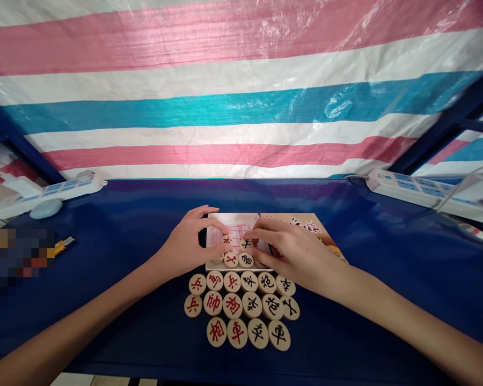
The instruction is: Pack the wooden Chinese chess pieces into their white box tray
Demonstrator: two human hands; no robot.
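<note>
Over a white open box, my left hand pinches a red-lettered Chinese chess piece between thumb and forefinger. My right hand reaches in from the other side, its thumb and fingers closed at a black-lettered piece. Along the box's near side lie a red-lettered piece and a black-lettered piece; others there are partly hidden by my hands. In front of the box, several round wooden pieces lie face up in three rows, red characters on the left, black on the right.
A printed box lid lies right of the white box, partly under my right hand. Power strips stand at the left and right on the blue table. A yellow utility knife lies at left. Striped sheeting hangs behind.
</note>
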